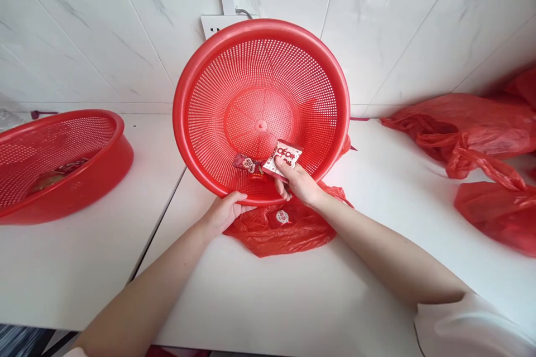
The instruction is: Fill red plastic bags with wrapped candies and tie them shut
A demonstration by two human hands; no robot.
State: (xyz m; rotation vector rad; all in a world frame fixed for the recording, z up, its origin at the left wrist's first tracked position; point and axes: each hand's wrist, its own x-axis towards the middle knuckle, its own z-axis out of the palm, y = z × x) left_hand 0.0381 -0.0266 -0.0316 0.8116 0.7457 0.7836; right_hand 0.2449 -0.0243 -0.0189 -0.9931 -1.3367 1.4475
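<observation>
A round red plastic basket (335, 86) with mesh walls is tilted so its mouth faces me. My left hand (226, 211) grips its lower rim, thumb on top. Inside the basket, my right hand (296, 179) pinches a white and dark-red snack packet (288, 150). Beside that, a dark-red packet (247, 163) and a small orange-red packet (258, 174) lie on the basket's lower wall. Under the basket's front rim spreads a thin red plastic bag (285, 237), with a round white label (282, 216) showing on it.
Another red mesh basket (113, 162) stands at the left with some packets inside. Red plastic bags (473, 122) lie at the right on the white table (377, 290). A power strip (211, 24) is on the tiled wall behind the basket.
</observation>
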